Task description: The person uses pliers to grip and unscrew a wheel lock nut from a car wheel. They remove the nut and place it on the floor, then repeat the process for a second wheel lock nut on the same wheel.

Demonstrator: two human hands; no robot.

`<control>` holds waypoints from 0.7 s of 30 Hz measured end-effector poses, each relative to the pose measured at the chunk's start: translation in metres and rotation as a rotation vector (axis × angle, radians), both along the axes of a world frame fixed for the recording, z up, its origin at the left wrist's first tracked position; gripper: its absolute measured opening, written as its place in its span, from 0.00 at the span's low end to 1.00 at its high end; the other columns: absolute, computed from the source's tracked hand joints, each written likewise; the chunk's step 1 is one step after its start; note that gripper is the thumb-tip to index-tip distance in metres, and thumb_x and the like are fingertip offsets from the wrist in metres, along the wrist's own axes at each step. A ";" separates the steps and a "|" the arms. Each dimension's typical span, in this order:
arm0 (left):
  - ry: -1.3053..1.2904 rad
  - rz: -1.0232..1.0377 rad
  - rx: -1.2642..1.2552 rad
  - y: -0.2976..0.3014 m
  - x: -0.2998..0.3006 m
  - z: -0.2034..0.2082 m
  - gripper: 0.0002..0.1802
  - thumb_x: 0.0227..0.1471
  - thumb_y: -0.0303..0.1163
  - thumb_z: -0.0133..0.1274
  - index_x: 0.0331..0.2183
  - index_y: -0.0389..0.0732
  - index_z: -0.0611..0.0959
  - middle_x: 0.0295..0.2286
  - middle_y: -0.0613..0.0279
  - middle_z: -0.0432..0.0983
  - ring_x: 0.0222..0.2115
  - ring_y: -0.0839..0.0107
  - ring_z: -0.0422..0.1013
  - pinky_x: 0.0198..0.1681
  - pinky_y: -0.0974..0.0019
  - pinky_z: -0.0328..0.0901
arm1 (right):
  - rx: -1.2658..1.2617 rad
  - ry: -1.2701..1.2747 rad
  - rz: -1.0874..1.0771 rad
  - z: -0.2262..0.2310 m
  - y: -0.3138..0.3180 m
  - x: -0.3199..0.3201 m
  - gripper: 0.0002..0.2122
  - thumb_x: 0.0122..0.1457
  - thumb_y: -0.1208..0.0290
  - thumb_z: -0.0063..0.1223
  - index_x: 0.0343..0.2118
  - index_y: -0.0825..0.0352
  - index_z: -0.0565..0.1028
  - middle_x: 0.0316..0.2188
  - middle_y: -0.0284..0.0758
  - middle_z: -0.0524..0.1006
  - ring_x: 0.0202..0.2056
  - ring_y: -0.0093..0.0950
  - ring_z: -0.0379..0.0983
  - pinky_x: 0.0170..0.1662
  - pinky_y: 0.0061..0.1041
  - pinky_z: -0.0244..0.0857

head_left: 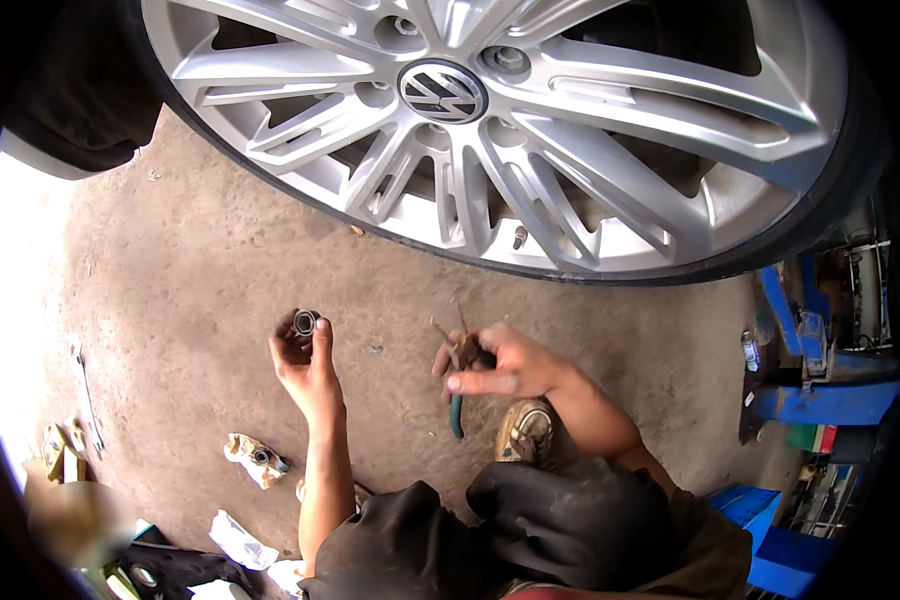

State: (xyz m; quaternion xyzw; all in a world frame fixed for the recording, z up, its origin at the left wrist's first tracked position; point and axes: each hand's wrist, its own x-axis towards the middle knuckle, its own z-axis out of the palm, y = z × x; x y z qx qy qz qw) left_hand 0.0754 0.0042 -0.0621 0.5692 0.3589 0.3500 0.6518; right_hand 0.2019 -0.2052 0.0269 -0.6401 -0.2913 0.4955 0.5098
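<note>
Socket (305, 323), metal, round outside with a hexagonal bore, toward 8 o'clock from the middle of the view, raised above the floor, bore facing the camera. Left grip (307, 368) narrow around it: thumb against the 4 o'clock side, fingers curled behind and along the 8 o'clock side.

Pliers (464, 352) toward 6 o'clock, rusty brown at the head, both jaws spread apart and aimed roughly at 12, one green handle hanging toward 6. Right grip (505, 362) closed around them, thumb stretched out toward 9. Both hands well apart, bare concrete floor (200, 280) below and between.

From 11 round to 2 o'clock, close to the hands, silver multi-spoke alloy wheel (610, 165) in a black tyre (832, 222), with round centre cap (443, 92), recessed wheel bolts (506, 60) and short valve stem (520, 238) near the lower rim.

Near 8 o'clock, on the floor, crumpled wrapper (242, 448) with a dark ringed part (261, 457) inside; farther out, between 8 and 9, long silver wrench (87, 395). At 7, crumpled white paper (242, 540). At 5, patterned shoe (526, 432), just beside dark trousers (410, 540). Toward 3 to 4, blue steel arm (815, 402).
</note>
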 end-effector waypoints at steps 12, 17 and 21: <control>0.719 -0.276 0.739 -0.002 -0.052 -0.100 0.23 0.43 0.27 0.61 0.44 0.39 0.76 0.40 0.50 0.68 0.44 0.49 0.66 0.48 0.52 0.62 | 0.364 0.103 -0.038 0.077 0.022 0.035 0.13 0.66 0.67 0.47 0.48 0.69 0.68 0.37 0.37 0.78 0.24 0.13 0.61 0.26 0.13 0.55; 0.857 -0.251 0.796 0.012 -0.069 -0.107 0.23 0.41 0.26 0.60 0.43 0.39 0.76 0.40 0.50 0.68 0.43 0.50 0.67 0.47 0.52 0.63 | 0.474 0.174 -0.023 0.094 0.032 0.047 0.14 0.69 0.66 0.39 0.51 0.68 0.68 0.37 0.35 0.77 0.19 0.12 0.58 0.22 0.13 0.56; 0.885 -0.266 0.791 0.019 -0.075 -0.108 0.23 0.40 0.25 0.58 0.43 0.39 0.76 0.40 0.51 0.68 0.43 0.51 0.67 0.47 0.51 0.63 | 0.525 0.269 -0.123 0.087 0.037 0.054 0.16 0.71 0.66 0.34 0.55 0.68 0.66 0.30 0.32 0.74 0.15 0.12 0.56 0.19 0.14 0.54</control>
